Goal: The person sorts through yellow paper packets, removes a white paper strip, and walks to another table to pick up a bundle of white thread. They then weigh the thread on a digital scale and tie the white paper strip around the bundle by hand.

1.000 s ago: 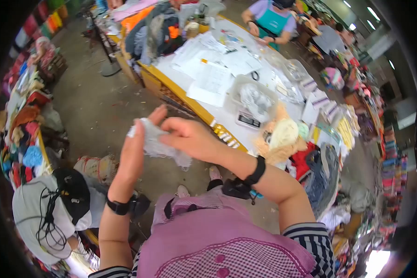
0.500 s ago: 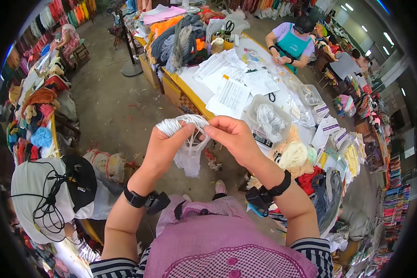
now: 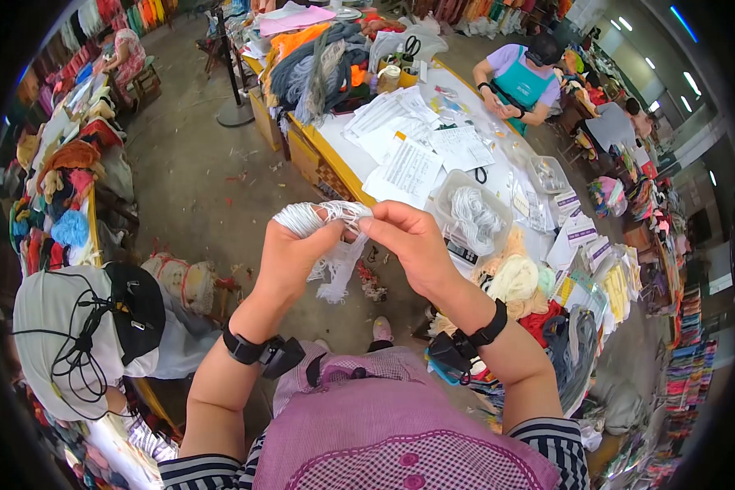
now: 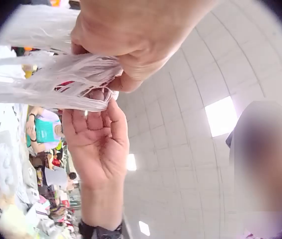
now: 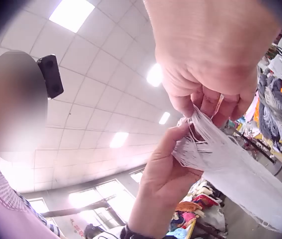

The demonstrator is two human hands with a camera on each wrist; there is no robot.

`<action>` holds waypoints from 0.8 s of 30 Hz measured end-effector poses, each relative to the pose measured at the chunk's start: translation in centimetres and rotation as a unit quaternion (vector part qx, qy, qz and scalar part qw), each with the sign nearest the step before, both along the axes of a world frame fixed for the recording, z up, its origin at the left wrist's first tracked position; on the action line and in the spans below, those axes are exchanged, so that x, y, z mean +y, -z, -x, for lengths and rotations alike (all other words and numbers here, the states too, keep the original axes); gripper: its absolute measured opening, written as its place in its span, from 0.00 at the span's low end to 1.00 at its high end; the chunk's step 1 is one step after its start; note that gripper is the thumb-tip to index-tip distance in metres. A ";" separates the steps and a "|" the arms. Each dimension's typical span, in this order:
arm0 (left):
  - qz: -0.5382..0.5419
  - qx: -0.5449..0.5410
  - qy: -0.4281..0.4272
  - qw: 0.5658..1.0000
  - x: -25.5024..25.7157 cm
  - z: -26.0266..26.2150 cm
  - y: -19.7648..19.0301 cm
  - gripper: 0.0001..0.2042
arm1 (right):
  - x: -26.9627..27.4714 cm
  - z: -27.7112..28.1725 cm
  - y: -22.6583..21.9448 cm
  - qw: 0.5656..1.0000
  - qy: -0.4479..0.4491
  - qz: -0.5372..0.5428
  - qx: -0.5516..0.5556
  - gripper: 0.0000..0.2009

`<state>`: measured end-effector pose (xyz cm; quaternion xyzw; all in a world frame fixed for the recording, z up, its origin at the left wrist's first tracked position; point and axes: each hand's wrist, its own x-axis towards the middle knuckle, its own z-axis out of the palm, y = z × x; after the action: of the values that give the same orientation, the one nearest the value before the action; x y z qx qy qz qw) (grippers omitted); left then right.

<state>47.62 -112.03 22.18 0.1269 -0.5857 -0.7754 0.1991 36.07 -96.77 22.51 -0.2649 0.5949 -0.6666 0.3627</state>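
A bundle of white yarn [image 3: 335, 265] is stretched between my two hands over the floor, its loose ends hanging below. My left hand [image 3: 290, 260] grips the bundle with the yarn lying over its fingers. At the bundle's right end, the thumb and fingertips of my right hand [image 3: 415, 247] pinch the strands. In the left wrist view the yarn [image 4: 56, 82] fans out leftward from where both hands meet. The right wrist view has the yarn [image 5: 250, 174] spreading down to the right, with my left hand [image 5: 163, 177] below the right one.
Ahead stands a table [image 3: 335, 167] with papers [image 3: 408, 167], a plastic box [image 3: 506, 200] of white yarn, and a dark yarn heap [image 3: 318, 77]. Across it sits a person in a teal apron [image 3: 521, 88]. A white bag [image 3: 61, 347] lies near left, beside a roll [image 3: 180, 282].
A second ago the hands were further left, with the yarn blurred. They then moved right, and the strands were spread between them. Since half a second ago, the strands between the hands have drawn closer together.
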 end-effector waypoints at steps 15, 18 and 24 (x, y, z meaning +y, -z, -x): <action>-0.459 -0.058 0.053 0.885 -12.9 -11.6 18.9 0.15 | 6.7 12.6 -14.8 0.751 -0.137 -0.418 0.492 0.10; -0.500 -0.134 -0.062 0.854 -14.3 -16.0 24.6 0.13 | 9.8 18.6 -18.0 0.793 -0.084 -0.387 0.463 0.09; -0.399 -0.303 -0.164 0.850 -14.4 -21.0 33.9 0.10 | 14.6 28.4 -25.7 0.937 0.181 -0.174 0.243 0.08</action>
<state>68.61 -126.40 -11.69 0.5179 -0.2282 -0.8216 0.0681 7.69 -82.15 48.18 -0.2392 0.8094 -0.5227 0.1207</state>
